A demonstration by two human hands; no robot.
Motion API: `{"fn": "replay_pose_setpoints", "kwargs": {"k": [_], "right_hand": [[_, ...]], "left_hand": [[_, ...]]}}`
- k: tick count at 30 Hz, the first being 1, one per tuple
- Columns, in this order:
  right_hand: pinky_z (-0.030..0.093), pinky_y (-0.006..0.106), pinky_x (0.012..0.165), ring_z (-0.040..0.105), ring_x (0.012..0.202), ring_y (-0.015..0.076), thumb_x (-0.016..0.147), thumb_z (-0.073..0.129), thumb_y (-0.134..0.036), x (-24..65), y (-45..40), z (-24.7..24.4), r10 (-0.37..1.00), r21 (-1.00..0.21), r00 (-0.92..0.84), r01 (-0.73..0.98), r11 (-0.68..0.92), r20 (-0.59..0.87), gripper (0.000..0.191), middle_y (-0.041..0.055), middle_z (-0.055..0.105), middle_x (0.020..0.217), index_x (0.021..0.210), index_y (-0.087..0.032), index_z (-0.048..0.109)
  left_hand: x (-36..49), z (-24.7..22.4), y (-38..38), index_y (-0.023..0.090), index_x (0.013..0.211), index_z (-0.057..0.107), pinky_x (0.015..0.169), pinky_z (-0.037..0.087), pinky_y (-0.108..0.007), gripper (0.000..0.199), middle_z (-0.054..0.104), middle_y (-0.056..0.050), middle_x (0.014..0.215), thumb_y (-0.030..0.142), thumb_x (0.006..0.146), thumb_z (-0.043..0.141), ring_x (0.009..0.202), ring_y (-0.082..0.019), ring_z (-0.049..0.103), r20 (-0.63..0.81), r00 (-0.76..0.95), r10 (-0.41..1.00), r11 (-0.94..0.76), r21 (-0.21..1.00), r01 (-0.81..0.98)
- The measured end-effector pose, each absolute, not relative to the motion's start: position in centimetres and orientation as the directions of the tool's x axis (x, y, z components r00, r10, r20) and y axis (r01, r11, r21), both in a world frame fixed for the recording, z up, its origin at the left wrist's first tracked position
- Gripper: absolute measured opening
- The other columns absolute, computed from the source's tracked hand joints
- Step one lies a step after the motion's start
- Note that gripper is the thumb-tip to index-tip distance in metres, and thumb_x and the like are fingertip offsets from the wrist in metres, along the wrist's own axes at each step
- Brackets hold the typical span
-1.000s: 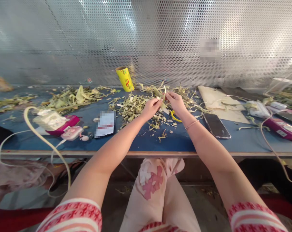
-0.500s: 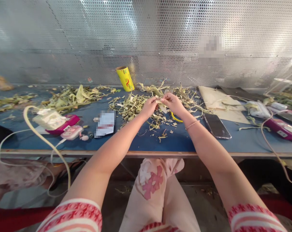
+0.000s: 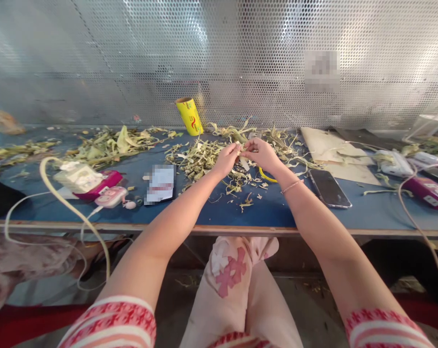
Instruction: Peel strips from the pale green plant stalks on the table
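Observation:
Above a heap of dried, pale green plant pieces (image 3: pixel 195 162), my left hand (image 3: pixel 226 159) and my right hand (image 3: pixel 261 153) meet at their fingertips. Both are closed in a pinch on a small, pale piece of dried leaf (image 3: pixel 243 153), partly hidden by the fingers. A yellow loop (image 3: pixel 267 177) lies beside the heap under my right wrist; what it belongs to is hidden. Small plant scraps (image 3: pixel 246 203) are scattered on the blue tabletop (image 3: pixel 219 216) nearer to me.
A yellow cardboard tube (image 3: pixel 190 117) stands tilted at the back. One phone (image 3: pixel 160 184) lies left of my arms, another phone (image 3: pixel 329 188) right. More dried leaves (image 3: pixel 108 147) lie at left. Cables hang over the table edge near a pink-cased device (image 3: pixel 111 197). A perforated metal panel (image 3: pixel 226 58) rises behind.
The pale leaf piece shows less between my fingertips, and my right fingers have shifted slightly on it. The whole view has moved a little; the table items stay in place.

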State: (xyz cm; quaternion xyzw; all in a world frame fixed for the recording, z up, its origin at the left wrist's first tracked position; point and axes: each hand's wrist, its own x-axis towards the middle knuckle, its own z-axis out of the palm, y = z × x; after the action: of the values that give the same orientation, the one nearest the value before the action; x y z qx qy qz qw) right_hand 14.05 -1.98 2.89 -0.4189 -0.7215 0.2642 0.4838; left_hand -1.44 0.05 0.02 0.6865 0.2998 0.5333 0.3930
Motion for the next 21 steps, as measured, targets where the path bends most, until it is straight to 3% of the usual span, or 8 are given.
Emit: {"fn": "replay_pose_setpoints", "kwargs": {"k": [4,9,12,21], "right_hand": [[0.042,0.029,0.065,0.051,0.065,0.0115,0.057,0.078,-0.047,14.2,-1.7,2.9,0.876,-0.832,-0.128,0.274,0.483,0.466,0.04,-0.0011,0.058,0.068,0.074,-0.017,0.058],[0.042,0.026,0.062,0.05,0.062,0.0096,0.059,0.077,-0.044,14.5,-1.5,2.7,0.887,-0.88,-0.071,0.107,0.462,0.457,0.037,-0.0018,0.057,0.067,0.073,-0.017,0.057],[0.043,0.026,0.062,0.05,0.06,0.009,0.06,0.078,-0.04,14.7,-1.2,2.5,0.891,-0.889,-0.033,0.057,0.454,0.453,0.034,-0.0022,0.057,0.066,0.073,-0.017,0.057],[0.04,0.026,0.061,0.048,0.059,0.0084,0.052,0.081,-0.04,15.1,-1.0,2.6,0.896,-0.894,-0.052,0.066,0.444,0.441,0.036,-0.0028,0.057,0.063,0.07,-0.016,0.061]], "left_hand": [[-1.2,0.1,0.2,0.019,0.075,0.055,0.056,0.04,-0.025,0.04,0.047,0.002,0.06,0.058,0.082,0.052,0.054,-0.01,0.047,0.468,0.26,0.845,-0.453,0.884,-0.12],[-0.6,0.7,-0.5,0.018,0.081,0.051,0.065,0.047,-0.026,0.016,0.055,0.002,0.069,0.034,0.084,0.054,0.061,-0.01,0.055,0.373,0.274,0.886,-0.322,0.923,-0.212],[-0.6,0.9,-0.9,0.018,0.084,0.052,0.07,0.048,-0.026,0.012,0.057,0.002,0.074,0.027,0.08,0.059,0.066,-0.01,0.057,0.399,0.272,0.876,-0.363,0.915,-0.173],[-1.0,0.4,-0.4,0.021,0.095,0.058,0.076,0.048,-0.029,0.019,0.057,-0.001,0.081,0.032,0.08,0.062,0.076,-0.013,0.057,0.539,0.242,0.807,-0.547,0.836,-0.036]]}}
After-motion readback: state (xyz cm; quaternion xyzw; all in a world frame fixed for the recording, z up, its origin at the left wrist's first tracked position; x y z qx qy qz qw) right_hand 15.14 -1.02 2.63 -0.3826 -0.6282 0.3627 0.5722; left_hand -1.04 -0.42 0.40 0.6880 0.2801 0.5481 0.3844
